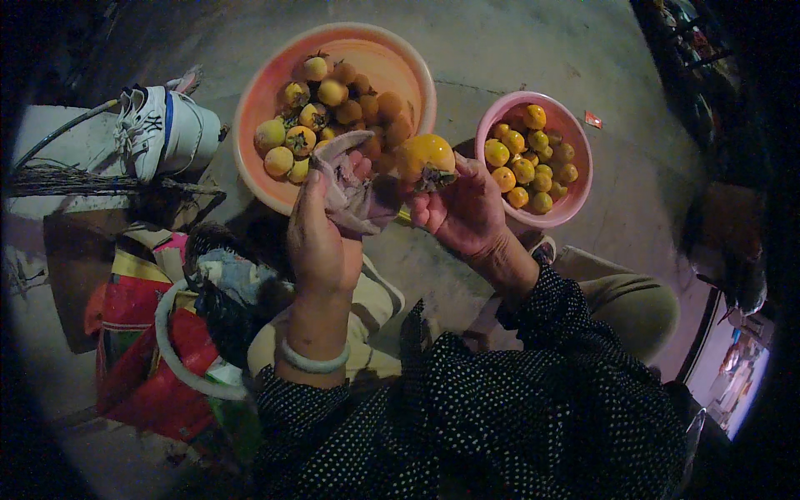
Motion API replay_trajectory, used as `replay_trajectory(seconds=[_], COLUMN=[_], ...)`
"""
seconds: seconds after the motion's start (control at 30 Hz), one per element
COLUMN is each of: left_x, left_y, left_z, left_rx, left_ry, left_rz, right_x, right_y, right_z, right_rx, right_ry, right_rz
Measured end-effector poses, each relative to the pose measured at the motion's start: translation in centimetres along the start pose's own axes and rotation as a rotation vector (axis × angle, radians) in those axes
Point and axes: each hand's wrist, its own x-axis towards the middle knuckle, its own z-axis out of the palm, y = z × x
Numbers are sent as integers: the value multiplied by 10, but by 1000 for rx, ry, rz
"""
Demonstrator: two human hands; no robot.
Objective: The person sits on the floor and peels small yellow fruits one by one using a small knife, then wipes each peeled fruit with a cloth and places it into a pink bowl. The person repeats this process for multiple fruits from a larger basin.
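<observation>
Between the thumb and fingers of my right hand [465, 209] is a shiny orange persimmon [426, 157], its dark leafy calyx turned down toward me. My left hand [322, 244] holds a crumpled greyish-pink cloth [356, 200], its fingertips showing among the folds just left of the fruit. Beyond my hands stands a large orange plastic basin [390, 53] with dull, dusty-looking persimmons [331, 92] heaped in it. To the right, a smaller pink basin [584, 134] holds several glossier persimmons [512, 141]. My left forearm and the cloth hide part of the large basin's near side.
White sneakers [140, 134] rest beside a white bucket-like container [192, 134] at the left, above a bundle of twigs [100, 183]. Nearer lies a red and green bag [150, 350] with a pale ring-shaped handle [167, 340]. A small red wrapper [593, 120] lies on the concrete floor [481, 50].
</observation>
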Motion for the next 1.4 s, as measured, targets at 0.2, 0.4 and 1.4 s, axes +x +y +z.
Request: replay_trajectory(seconds=[0.2, 0.4, 1.4], left_x=[-4, -10, -5], left_y=[-7, -21, -22], left_z=[2, -3, -4], left_rx=[133, 382, -224], left_ry=[-32, 24, -226], left_rz=[28, -22, -300], right_x=[-1, 2, -9], right_y=[6, 24, 6], right_z=[1, 17, 21], right_rx=[-122, -1385, -519], right_ry=[-45, 202, -30], right_rz=[54, -138, -104])
